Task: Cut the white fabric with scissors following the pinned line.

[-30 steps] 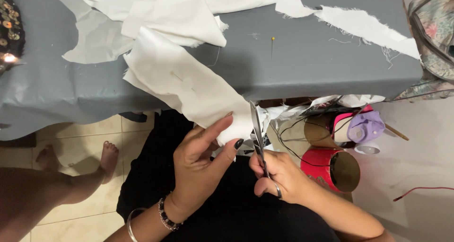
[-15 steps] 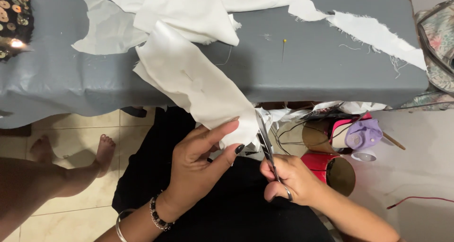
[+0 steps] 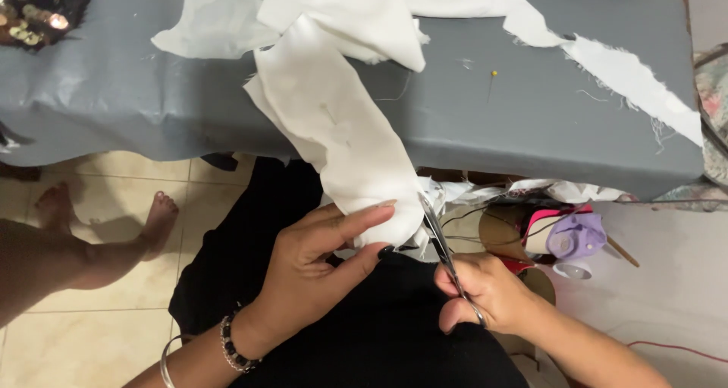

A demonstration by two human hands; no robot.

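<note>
A long strip of white fabric hangs off the front edge of the grey-covered table down toward my lap. My left hand pinches the strip's lower end between thumb and fingers. My right hand grips a pair of silver scissors, blades pointing up and meeting the fabric's right edge just beside my left fingertips. More white fabric pieces lie piled on the table behind. I wear bracelets on my left wrist, above black clothing on my lap.
A torn white scrap lies at the table's right, with a yellow-headed pin near it. A dark sequined item sits at the top left corner. A red container and a purple object stand on the floor at right. Another person's bare feet rest on the tiles at left.
The scissors have moved up along the fabric's right edge while my left hand keeps its hold; the view has shifted slightly, bringing the table lower in frame.
</note>
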